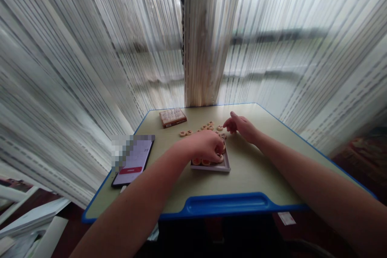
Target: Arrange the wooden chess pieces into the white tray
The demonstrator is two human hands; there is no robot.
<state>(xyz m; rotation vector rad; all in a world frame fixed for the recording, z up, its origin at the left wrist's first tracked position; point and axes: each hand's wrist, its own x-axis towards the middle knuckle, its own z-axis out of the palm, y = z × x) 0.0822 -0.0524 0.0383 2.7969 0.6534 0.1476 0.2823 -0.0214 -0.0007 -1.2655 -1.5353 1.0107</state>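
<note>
My left hand (208,145) reaches over a shallow white open box (224,168), its fingers closed on a round wooden Chinese chess piece (220,159) inside the box's right side. More pieces with red marks (201,161) lie along the near edge of the box; the hand covers much of the inside. My right hand (241,125) hovers above the table to the right, fingers apart and loosely bent, with nothing visible in them. Its fingertips come close to a loose chess piece (219,128). Several other dark-marked pieces (204,127) lie scattered behind the box.
A brown patterned box lid (173,117) lies at the back left. Along the left edge rests a phone (133,165) with a lit screen, partly blurred out. The table (254,185) has a blue rim and a blue front tray groove (226,204). Striped curtains (199,48) hang behind.
</note>
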